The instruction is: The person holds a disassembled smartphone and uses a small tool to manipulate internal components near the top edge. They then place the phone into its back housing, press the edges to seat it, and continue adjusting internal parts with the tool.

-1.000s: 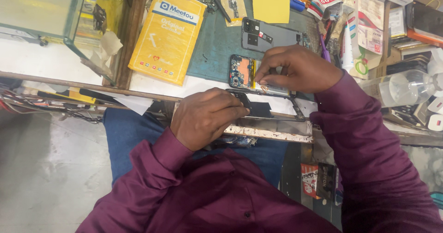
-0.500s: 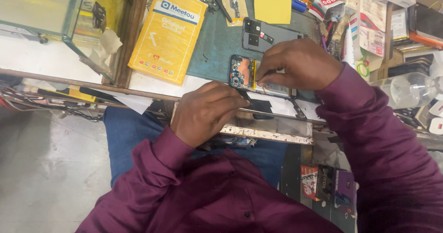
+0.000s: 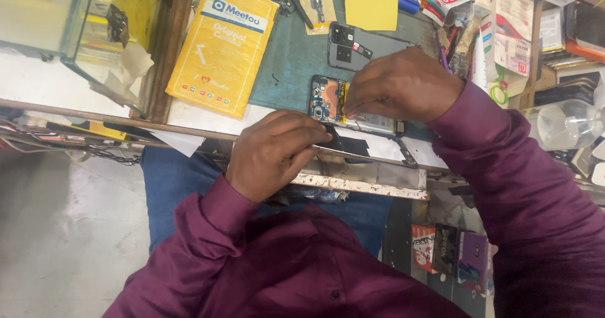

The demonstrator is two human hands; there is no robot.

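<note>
An opened phone [image 3: 326, 100] with its circuit board and battery showing lies on a teal mat [image 3: 287, 66] at the bench's front edge. My right hand [image 3: 403, 85] rests over the phone with fingers curled down onto it, hiding most of its right half. My left hand [image 3: 274, 154] sits just in front of the phone and pinches a thin metal tool [image 3: 337, 150] that points right. The tool lies over a black flat piece [image 3: 354, 146] on white paper. Both arms wear purple sleeves.
A grey phone back cover [image 3: 359, 46] lies behind the phone, with a yellow square note [image 3: 372, 6] beyond it. A yellow flat package [image 3: 220, 47] lies to the left, next to a glass case [image 3: 57, 22]. Boxes and small packets [image 3: 517, 34] crowd the right side.
My left hand has moved up and a little right, closer to the phone. My right hand stays on the phone, shifted only slightly.
</note>
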